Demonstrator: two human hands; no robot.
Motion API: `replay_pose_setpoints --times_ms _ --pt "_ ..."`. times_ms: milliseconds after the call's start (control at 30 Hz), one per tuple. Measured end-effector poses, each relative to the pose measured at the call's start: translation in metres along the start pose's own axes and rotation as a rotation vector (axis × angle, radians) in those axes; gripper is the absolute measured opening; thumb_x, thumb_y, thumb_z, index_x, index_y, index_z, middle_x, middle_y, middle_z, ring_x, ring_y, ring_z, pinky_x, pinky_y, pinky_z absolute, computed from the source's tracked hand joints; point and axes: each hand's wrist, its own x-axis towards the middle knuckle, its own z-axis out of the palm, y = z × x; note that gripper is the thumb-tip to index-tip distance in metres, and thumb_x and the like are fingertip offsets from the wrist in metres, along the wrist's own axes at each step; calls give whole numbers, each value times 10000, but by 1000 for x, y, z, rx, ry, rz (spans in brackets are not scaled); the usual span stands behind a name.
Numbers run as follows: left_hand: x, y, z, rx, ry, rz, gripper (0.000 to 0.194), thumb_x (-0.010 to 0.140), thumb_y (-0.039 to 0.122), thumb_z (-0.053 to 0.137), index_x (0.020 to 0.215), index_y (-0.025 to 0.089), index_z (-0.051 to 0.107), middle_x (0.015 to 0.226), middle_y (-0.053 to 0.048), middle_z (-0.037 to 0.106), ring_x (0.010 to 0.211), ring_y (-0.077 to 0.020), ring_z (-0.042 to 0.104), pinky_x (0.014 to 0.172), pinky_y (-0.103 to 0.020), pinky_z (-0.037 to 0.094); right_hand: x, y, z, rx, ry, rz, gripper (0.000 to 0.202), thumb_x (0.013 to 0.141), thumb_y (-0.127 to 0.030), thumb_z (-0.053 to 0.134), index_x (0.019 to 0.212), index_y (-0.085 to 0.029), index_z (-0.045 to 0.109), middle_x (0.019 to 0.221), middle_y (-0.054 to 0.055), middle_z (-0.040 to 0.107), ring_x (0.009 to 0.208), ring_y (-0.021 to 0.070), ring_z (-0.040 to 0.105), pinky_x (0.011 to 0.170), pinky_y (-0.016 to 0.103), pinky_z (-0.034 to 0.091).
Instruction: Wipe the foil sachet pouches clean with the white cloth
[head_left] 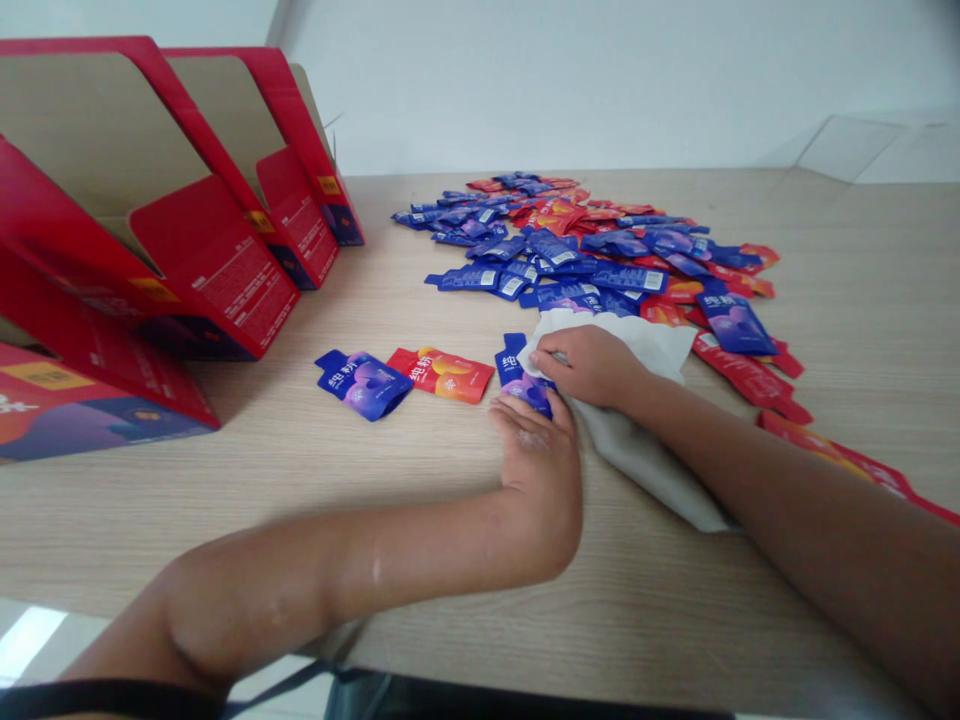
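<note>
Blue foil, one small sachet point(517, 378): it is lying flat on the wooden table point(420, 460) near the middle of the head view, and both hands are meeting on it. The left hand point(541, 450) is resting palm down at its near edge, fingers pressing on the lower corner. The right hand point(589, 365) is curling over its right side together with a white cloth point(645, 440), which is spreading out beneath the right forearm toward the near right. Whether the right fingers are pinching the sachet or only the cloth cannot be told.

Two more single sachets are sitting just to the left: a red-orange sachet point(442, 373) and, further left, a second blue sachet point(364, 383). Both are carrying white Chinese characters; the first seems to read 纯, the rest being too small to make out.

Behind the hands, at the far middle and right, a loose pile of sachets point(600, 250) in blue and red is sprawling over the table, several showing white printed label panels whose text is unreadable.

At the far left, three red cardboard display boxes point(225, 250) are standing open, brown inside, with white fine print on their red flaps and yellow tags, none legible. A further red and purple carton point(67, 400) is lying at the left edge.
</note>
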Motion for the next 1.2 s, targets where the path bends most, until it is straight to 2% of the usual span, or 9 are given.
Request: replay_pose_setpoints --times_ms 500,600,733,800,900,1000,1200 --pt "0 -1 0 -66 -23 12 479 937 62 389 1415 65 425 1268 -333 590 1173 -328 616 961 -533 502 1 8 0 -77 11 115 417 931 -400 378 778 -183 699 735 67 686 652 173 541 573 298 253" --pt "-1 0 1 -34 -21 17 488 933 49 378 1419 62 419 1261 -332 595 1168 -328 620 951 -528 509 0 8 -1 -13 88 65 404 933 -379 391 751 -177 689 740 66 689 673 174 561 596 297 286" --pt "1 1 2 51 -30 21 496 940 52 341 1433 56 394 1257 -346 590 1167 -336 619 946 -520 509 -4 2 -5 186 237 -63 345 929 -325 419 765 -164 678 781 62 693 738 170 595 672 281 356" --pt "2 0 2 68 -34 31 491 946 59 320 1431 52 392 1256 -337 596 1162 -332 623 936 -519 513 -6 -3 -5 249 193 -166 322 923 -319 437 769 -163 672 784 57 686 741 165 593 686 275 367" --pt "2 -1 -1 80 -55 50 452 940 48 308 1357 -6 475 1253 -350 589 1158 -335 624 943 -506 509 -6 -9 -2 262 51 -285 314 915 -331 453 733 -172 653 738 41 663 712 157 568 673 273 359" --pt "1 -1 -1 87 -56 48 441 937 43 300 1324 -20 503 1247 -362 584 1147 -337 631 933 -493 513 -5 -9 1 230 6 -268 309 910 -332 458 713 -176 638 709 32 649 692 155 544 657 275 339" --pt "0 0 3 108 -21 40 472 939 49 302 1391 13 434 1243 -360 591 1132 -330 642 929 -492 511 -4 -6 1 186 -4 -208 321 912 -338 449 705 -172 629 705 33 644 687 155 536 646 279 320"
